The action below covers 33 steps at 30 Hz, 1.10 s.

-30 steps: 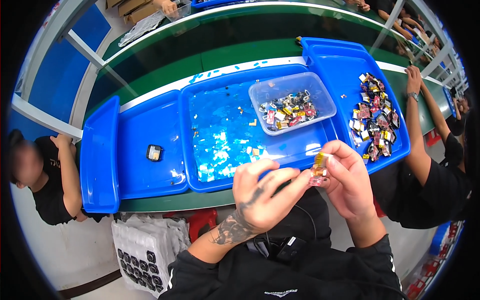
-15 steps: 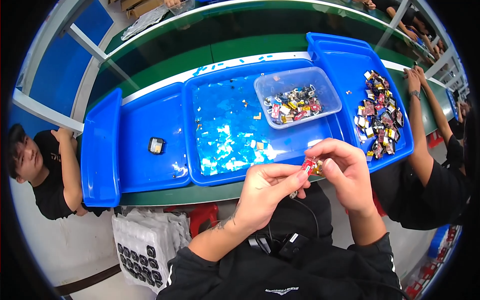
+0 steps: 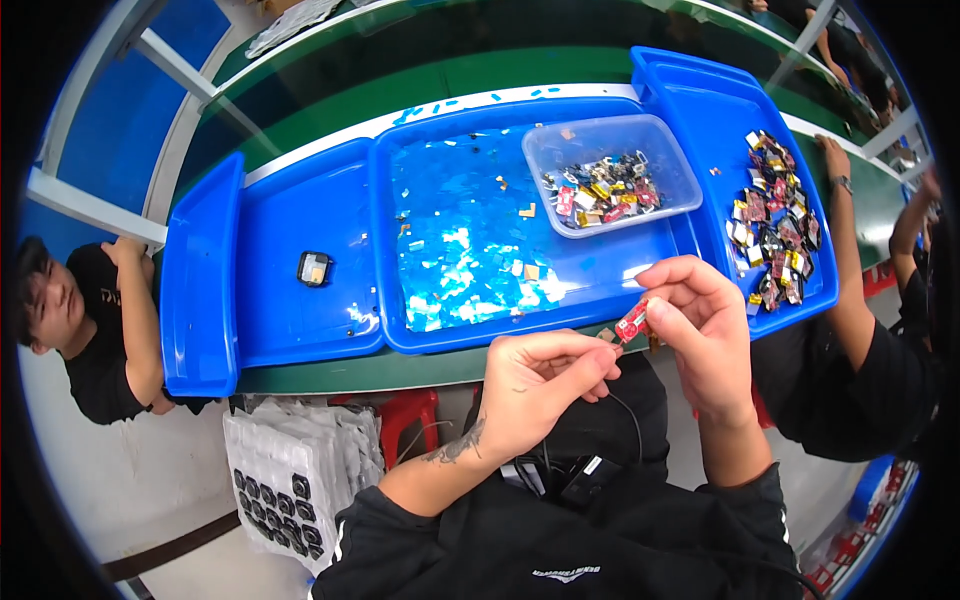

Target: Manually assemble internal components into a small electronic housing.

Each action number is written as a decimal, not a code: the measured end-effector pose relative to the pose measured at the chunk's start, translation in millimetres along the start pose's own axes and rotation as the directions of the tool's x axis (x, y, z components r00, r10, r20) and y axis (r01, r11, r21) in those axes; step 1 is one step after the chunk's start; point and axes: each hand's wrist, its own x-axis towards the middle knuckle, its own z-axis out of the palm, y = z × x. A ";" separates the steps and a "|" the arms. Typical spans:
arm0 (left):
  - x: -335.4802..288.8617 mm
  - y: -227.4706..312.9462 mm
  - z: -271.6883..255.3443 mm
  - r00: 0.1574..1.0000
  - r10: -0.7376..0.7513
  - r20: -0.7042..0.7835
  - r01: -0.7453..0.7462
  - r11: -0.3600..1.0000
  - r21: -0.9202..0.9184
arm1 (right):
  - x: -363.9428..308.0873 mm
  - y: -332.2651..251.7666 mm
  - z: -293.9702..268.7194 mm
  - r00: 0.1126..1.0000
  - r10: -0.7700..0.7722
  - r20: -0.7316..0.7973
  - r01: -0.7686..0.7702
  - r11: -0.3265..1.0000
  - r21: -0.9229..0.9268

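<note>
Between the thumb and fingers of my right hand (image 3: 705,335) is a small red circuit board (image 3: 633,321), tilted, above the front edge of the table. My left hand (image 3: 545,385) is closed in a pinch at the board's lower end. A small tan piece (image 3: 606,336) shows beside its fingertips; what exactly those fingers grip is hidden. Beyond my hands a clear plastic box (image 3: 680,205) holds a heap of small electronic parts (image 3: 605,195). It stands in the middle blue tray (image 3: 590,285), which also has blue film scraps and tan bits in it.
At the right, another blue tray (image 3: 700,105) holds a pile of small electronic modules (image 3: 775,220). One black square device (image 3: 314,268) lies in the left tray (image 3: 275,210). People sit at both sides. White packaging sheets with black parts (image 3: 285,490) and a red stool (image 3: 405,420) are below the table.
The red board has turned and now shows more of its face, held by my right fingers instead of my left thumb. The view has shifted slightly.
</note>
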 end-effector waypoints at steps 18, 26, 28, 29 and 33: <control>-25.1 2.0 -21.5 0.994 -0.110 0.013 0.109 0.994 0.030 | -29.8 32.4 8.5 0.985 0.079 0.155 -0.042 0.972 -0.230; -29.9 12.0 -19.6 0.999 0.040 -0.033 -0.025 0.926 0.377 | -32.7 35.0 30.2 0.972 -0.106 0.210 0.206 0.813 -0.545; -32.5 35.2 -29.9 1.000 0.008 0.003 -0.008 0.849 0.529 | -30.0 34.4 31.4 0.967 -0.106 0.233 0.221 0.807 -0.549; -33.0 48.7 -40.6 0.995 0.095 -0.015 -0.065 0.777 0.626 | -30.7 34.0 31.1 0.966 -0.106 0.236 0.224 0.799 -0.557; -6.9 92.7 -129.6 0.669 0.723 -0.172 0.182 0.065 0.981 | -42.4 43.4 31.1 0.997 0.070 0.020 -0.063 0.962 -0.265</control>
